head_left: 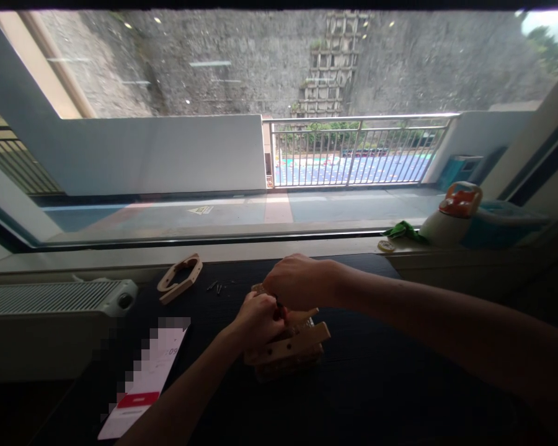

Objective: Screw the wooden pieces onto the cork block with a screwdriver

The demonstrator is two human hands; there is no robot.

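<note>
In the head view, a small wooden assembly (pixel 291 347) sits on the dark table, with a pale wooden bar with dark holes along its near side. My left hand (pixel 259 319) rests over its left part, fingers curled closed at a small red and dark thing (pixel 281 313), mostly hidden. Just above and to the right, my right hand (pixel 300 282) is a closed fist pointing down at the far side of the assembly. Whatever it grips is hidden by the fingers. A few small screws (pixel 219 289) lie on the table to the left.
A ring-shaped wooden piece (pixel 181 279) lies at the table's far left. Nearer, a white and red sheet or screen (pixel 144 387) is partly blurred. A radiator (pixel 58 300) stands left. On the windowsill are a green cloth (pixel 404 231) and a white jug with an orange top (pixel 446 223).
</note>
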